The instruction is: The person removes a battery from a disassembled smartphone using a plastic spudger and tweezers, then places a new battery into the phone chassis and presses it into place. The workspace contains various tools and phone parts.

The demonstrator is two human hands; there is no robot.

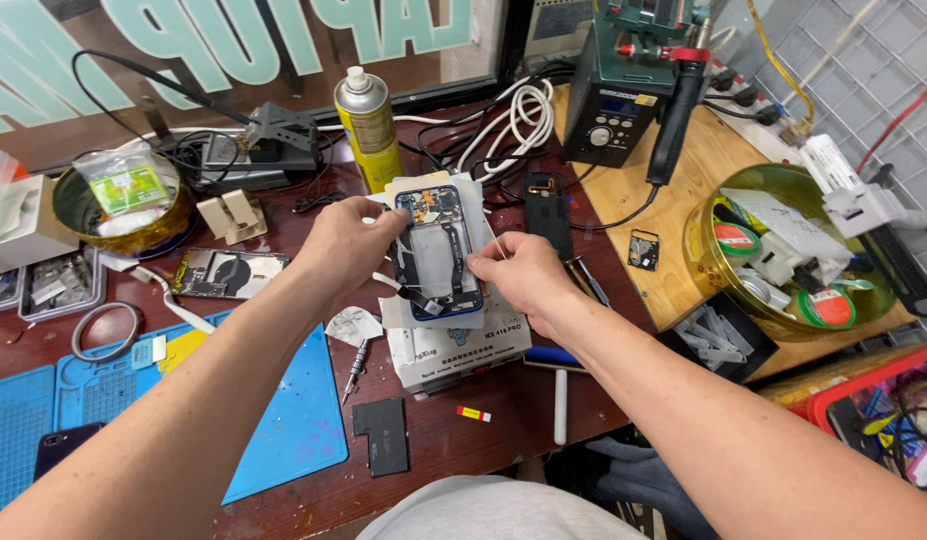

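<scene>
Blue-framed and opened, the slim smartphone point(439, 255) is lying on a white box-shaped heating pad point(462, 345), its long axis running away from us. We are pinching its upper left corner with our left hand point(352, 240), while our right hand point(522, 275), equally near, is closing fingertips on its right edge.
</scene>
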